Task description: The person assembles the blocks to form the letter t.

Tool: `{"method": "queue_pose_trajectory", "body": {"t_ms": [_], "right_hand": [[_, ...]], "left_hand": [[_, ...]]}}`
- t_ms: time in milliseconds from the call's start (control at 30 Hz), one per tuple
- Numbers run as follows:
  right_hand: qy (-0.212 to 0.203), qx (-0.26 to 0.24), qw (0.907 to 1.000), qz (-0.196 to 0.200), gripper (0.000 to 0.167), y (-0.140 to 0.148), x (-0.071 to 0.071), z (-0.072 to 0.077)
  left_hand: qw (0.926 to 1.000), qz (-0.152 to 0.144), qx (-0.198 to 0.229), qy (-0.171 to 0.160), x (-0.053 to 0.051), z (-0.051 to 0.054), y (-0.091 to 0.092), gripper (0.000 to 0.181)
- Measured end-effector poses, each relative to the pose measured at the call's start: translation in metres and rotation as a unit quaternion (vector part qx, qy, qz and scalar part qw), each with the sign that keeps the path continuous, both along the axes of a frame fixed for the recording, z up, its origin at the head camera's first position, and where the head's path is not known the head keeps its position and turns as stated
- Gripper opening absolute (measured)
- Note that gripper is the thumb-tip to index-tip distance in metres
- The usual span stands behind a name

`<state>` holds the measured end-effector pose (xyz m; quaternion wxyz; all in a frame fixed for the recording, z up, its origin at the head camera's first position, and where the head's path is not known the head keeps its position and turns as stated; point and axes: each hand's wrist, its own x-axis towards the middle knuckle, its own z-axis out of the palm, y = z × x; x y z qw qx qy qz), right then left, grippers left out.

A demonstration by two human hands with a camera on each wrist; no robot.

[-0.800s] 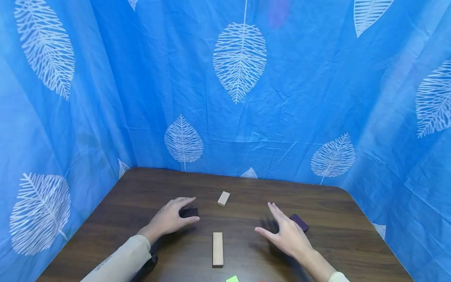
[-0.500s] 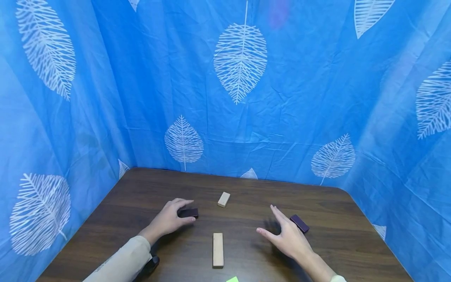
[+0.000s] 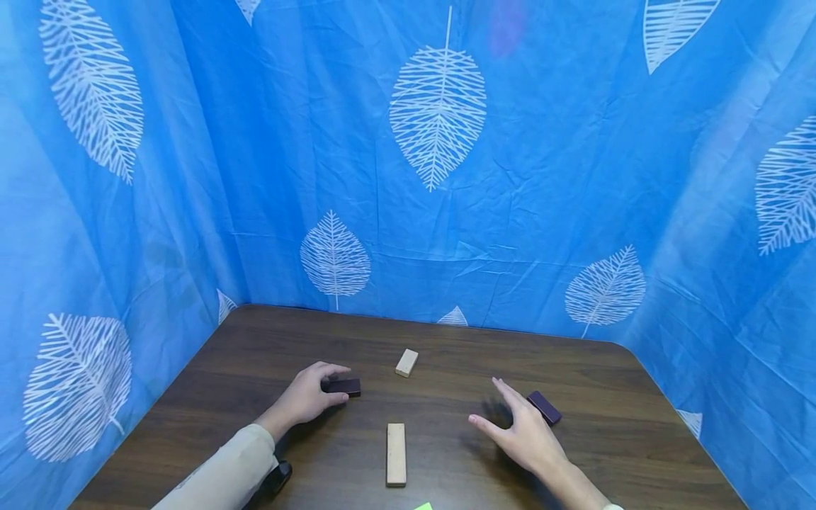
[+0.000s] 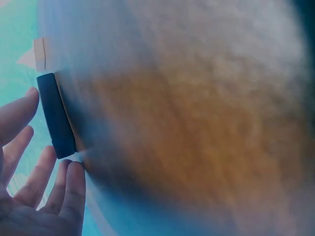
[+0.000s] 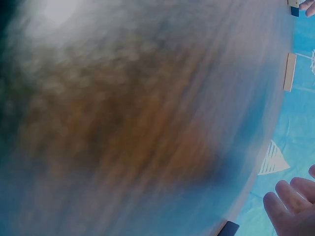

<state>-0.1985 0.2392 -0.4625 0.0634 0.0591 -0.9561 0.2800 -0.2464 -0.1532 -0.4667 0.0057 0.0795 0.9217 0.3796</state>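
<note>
My left hand is at a dark rectangular block on the brown table, left of centre. Thumb and fingers stand apart with the block between them; in the left wrist view they are spread beside the dark block without curling round it. The hand covers the block's left end in the head view. Over the table on the right, my right hand has its thumb and fingers spread and holds nothing. A dark purple block lies just beyond it to the right, its lower left side partly hidden by that hand.
Farther back on the wooden table lies a small pale wooden block. A longer pale block lies between the hands. Something bright green shows at the bottom edge. Blue leaf-patterned cloth hangs around the table.
My left hand has drawn slightly back to the left, its thumb nearer the dark block. The right hand has shifted a little right and towards me. The head view has tilted slightly up.
</note>
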Motion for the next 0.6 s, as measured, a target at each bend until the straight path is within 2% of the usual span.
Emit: {"method": "queue_pose_trajectory", "body": {"t_ms": [333,600], "right_hand": [[-0.008,-0.009,0.9999,-0.009,0.091,0.0043,-0.0015,-0.0027],[-0.004,-0.025,0.9996,-0.013,0.089,0.0046,-0.001,-0.0015]], "left_hand": [[0.9999,0.004,0.01,-0.011,-0.0032,0.0011,0.0018,0.03],[0.9996,0.003,-0.017,-0.021,-0.0039,0.0026,0.0002,0.023]]}}
